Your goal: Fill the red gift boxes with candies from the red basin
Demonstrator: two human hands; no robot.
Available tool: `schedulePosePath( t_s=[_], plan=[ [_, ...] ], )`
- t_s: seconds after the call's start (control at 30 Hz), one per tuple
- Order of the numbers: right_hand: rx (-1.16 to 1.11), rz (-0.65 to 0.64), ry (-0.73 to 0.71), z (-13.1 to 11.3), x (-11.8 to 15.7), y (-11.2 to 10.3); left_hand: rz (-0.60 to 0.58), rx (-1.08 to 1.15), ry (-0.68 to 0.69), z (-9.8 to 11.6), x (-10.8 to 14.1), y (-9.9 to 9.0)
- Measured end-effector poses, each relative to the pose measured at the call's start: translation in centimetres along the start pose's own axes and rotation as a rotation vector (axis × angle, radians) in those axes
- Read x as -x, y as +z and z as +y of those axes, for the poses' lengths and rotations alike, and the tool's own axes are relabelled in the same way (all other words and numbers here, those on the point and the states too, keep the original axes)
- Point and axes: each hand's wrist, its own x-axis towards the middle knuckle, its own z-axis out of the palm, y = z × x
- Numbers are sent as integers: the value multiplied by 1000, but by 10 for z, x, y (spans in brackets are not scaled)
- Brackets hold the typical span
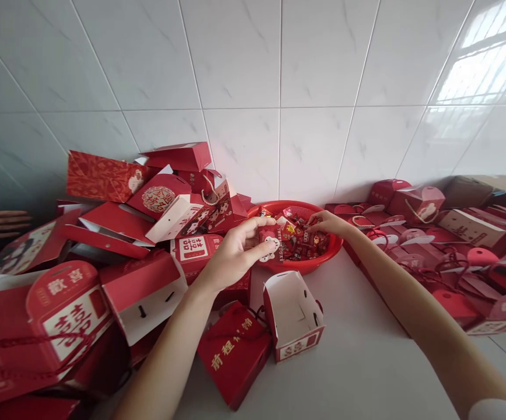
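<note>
My left hand (231, 256) is closed around red wrapped candies (270, 236), one with a pale round print, above the near left rim of a red plastic basket (297, 265). Reaching over the basket's right rim, my right hand (328, 224) has its fingers bent onto a dark red candy wrapper (309, 236). More wrapped candies (294, 251) fill the basket. Just in front of it, an open gift box (295, 312) with a white inside stands on the pale table. Beside that box lies a closed red box (235, 350) with gold characters.
A heap of red gift boxes (143, 233) covers the left side, some open, some tilted. Several rows of red boxes with cord handles (445, 262) stand at the right. Behind is a tiled wall (239, 151). Another person's hand (2, 224) shows at the far left.
</note>
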Motion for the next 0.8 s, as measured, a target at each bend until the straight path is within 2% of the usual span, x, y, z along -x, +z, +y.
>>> schedulePosePath(
  t_s=[0.23, 0.33, 0.4, 0.57, 0.7, 0.8],
  plan=[
    [-79, 107, 13, -6, 11, -1, -22, -51, -1, -4, -1, 1],
    [-45, 101, 3, -10, 15, -3, -26, -77, 2, -6, -1, 1],
    [102, 46, -8, -15, 18, -5, -28, -91, 0, -6, -1, 1],
    [743, -58, 70, -26, 14, 2, -26, -112, -1, -6, -1, 2],
    [949, -106, 205, -24, 3, 20, -42, -108, -21, -7, 0, 2],
    [1038, -144, 244, -21, -4, 34, -49, -117, -16, -8, 1, 1]
  ],
)
